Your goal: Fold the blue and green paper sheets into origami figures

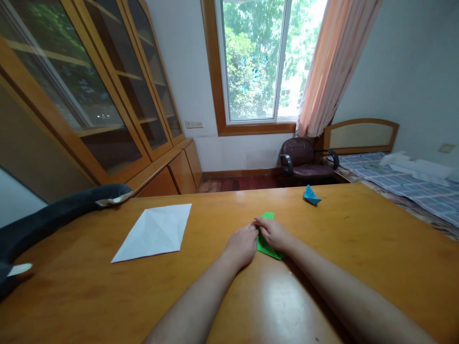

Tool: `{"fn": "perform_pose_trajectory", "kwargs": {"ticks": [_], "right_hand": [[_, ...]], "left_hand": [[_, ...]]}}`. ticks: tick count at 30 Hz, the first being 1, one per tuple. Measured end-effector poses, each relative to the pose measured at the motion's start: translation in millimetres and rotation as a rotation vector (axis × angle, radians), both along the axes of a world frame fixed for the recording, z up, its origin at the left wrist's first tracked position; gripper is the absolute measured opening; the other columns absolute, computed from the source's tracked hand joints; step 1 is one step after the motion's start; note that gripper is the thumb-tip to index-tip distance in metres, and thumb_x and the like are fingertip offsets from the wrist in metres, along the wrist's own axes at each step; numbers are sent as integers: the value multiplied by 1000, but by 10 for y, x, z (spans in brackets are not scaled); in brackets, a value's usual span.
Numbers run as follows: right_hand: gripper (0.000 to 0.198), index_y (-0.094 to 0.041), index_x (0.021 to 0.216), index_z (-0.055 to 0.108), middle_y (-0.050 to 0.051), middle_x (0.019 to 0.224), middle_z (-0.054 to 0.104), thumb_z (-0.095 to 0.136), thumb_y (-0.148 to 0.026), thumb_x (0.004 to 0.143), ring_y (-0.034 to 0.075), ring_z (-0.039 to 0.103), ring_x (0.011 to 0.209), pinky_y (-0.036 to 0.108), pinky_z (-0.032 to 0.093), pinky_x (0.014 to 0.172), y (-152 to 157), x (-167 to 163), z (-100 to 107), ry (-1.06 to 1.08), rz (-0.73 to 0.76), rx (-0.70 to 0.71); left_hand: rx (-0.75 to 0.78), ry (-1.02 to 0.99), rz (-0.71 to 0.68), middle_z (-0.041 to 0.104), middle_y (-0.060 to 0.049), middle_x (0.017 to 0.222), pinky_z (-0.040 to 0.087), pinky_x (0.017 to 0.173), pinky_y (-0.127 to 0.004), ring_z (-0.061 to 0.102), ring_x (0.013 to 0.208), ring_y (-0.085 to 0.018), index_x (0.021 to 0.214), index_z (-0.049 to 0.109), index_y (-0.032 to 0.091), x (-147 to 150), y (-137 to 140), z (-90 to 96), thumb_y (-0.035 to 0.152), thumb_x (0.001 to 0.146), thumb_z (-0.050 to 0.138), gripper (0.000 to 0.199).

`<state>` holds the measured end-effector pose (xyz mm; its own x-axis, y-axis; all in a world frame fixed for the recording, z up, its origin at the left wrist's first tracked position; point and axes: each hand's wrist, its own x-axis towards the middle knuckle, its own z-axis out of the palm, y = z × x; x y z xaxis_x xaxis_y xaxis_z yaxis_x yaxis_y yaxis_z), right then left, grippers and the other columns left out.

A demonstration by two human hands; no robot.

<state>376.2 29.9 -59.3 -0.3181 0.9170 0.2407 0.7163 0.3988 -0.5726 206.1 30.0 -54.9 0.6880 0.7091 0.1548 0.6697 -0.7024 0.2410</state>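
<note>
A folded piece of green paper (269, 250) lies on the wooden table in front of me, partly covered by both hands. My left hand (243, 244) is closed at the paper's left edge, its fingers curled against it. From the right, my right hand (274, 232) presses on the paper, with its fingertips meeting those of the left. The fingers look pinched together on the paper, though part of the fold is hidden beneath them. A blue folded paper boat (311, 196) stands to the far right. Over on the left lies a white creased paper sheet (154, 234), spread out.
The wooden table (107, 301) fills the foreground. A dark curved object (64, 205) lies along its left edge. Beyond stand a glass-fronted cabinet (143, 138), a brown armchair (304, 160) under the window, and a bed (394, 167) at the right.
</note>
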Motion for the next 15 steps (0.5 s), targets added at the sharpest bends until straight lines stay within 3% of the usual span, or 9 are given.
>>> {"fn": "perform_pose_trajectory", "kwargs": {"ticks": [6,15], "right_hand": [[37,-18,116,62,11,117,67,36,-21,90,22,60,111,42,37,105,6,30,-3,-120,-47,-59],[45,-13,132,50,15,134,55,38,-19,88,24,53,122,41,32,108,83,158,17,-243,-213,-67]], "left_hand": [[-4,35,10,53,-13,137,40,107,-39,50,126,-23,133,49,13,7,17,-54,21,92,33,44],[-15,18,22,53,-11,137,38,108,-39,49,126,-24,126,57,15,-8,11,-71,20,91,38,41]]}}
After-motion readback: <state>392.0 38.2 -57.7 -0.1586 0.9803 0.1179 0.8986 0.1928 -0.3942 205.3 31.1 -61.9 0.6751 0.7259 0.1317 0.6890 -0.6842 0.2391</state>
